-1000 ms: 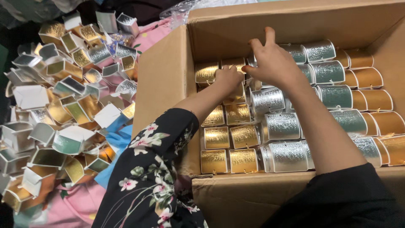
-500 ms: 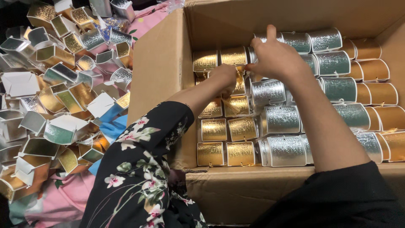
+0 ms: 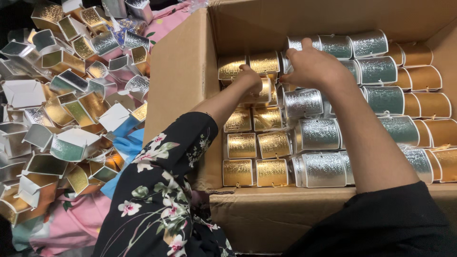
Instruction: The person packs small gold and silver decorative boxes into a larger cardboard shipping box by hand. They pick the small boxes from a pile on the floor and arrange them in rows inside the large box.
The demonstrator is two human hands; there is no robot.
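Left hand [image 3: 251,78] is curling closed on a gold box [image 3: 261,93] inside the carton [image 3: 183,76]. Right hand [image 3: 312,66] is pressing, fingers bent, on silver boxes [image 3: 303,102]; its grip isn't clear.

Bright, sharp (foil glare throughout)

The left arm wears a black sleeve [image 3: 162,200] printed with pink and white flowers and green leaves, ending mid-forearm. The right arm wears a plain black sleeve [image 3: 385,223]. Both hands are bare, without gloves.
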